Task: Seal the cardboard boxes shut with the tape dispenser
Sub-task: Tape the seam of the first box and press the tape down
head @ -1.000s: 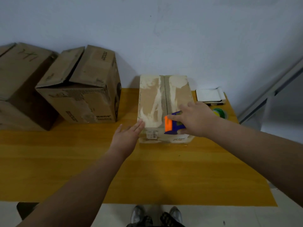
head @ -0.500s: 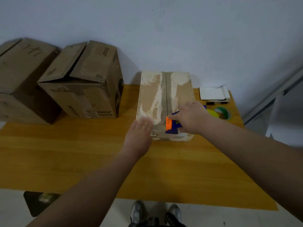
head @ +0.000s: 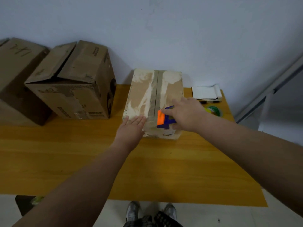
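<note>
Far-left box (head: 18, 68): well left of the narrow box (head: 141, 95), by the wall, top closed; I judge it is parked there for its turn.
Open-flapped box (head: 73, 89): just left of the narrow box, one flap raised, so not yet sealed.
Left hand (head: 131, 130): fingers straight and together, holding nothing, laid flat on the narrow box's near left corner, probably to pin the flap and steady the box.
Narrow box: on the table (head: 65, 153); its long axis and centre seam run from the person toward the wall.
Tape dispenser (head: 161, 119): on the narrow box's top at its near end, just right of the seam. Its orange head faces left toward the seam and its blue body trails right, roughly crosswise.
Right hand (head: 186, 114): fingers curled round the tape dispenser, gripping it, likely to press the head down.
Tape roll (head: 214, 110): right of the narrow box, lying spare.
</note>
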The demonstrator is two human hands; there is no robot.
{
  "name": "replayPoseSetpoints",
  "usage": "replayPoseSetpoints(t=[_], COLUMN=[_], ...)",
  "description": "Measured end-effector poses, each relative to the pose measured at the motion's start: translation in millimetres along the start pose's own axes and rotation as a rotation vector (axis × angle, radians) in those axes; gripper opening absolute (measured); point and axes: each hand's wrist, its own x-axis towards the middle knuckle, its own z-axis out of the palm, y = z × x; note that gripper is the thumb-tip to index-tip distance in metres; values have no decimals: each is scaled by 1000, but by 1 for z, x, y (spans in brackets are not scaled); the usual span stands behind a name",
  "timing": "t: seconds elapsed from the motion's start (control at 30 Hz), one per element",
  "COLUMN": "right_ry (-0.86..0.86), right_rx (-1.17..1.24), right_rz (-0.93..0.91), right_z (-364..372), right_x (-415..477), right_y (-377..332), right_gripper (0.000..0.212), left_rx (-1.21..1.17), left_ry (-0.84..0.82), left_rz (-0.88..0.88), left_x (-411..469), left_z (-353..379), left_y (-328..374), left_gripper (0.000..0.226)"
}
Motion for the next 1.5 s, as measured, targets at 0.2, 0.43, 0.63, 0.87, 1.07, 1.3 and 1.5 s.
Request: replayPoseSetpoints(t=[0.2,0.43,0.63,0.87,1.07,1.3,1.5], right_ry=[-80,-73,-100,-86,-104,-100,-35], right_rx=[-52,-43,-5,62,23,57,58], right_rz=[65,58,63,89,114,122,30], right_z=[20,27,24,28,21,26,22], right_x=[-25,-16,-11,-11,-5,-7,-18], right_y=[18,16,17,11,7,9,30], right_gripper=[59,55,49,59,58,64,73], left_rx=[-8,-48,-70,91,8,-173,-98], left_ry=[-12,15,25,-66,-2,-23,-5], left_rz=[3,-92,71,-147,-3,91,62], left_x=[0,-4,8,-9,5,21,19], left_z=[-4,-2,0,4,1,5,11], left_y=[1,30,63,-43,18,48,51], left_gripper=[58,71,64,70,75,74,72])
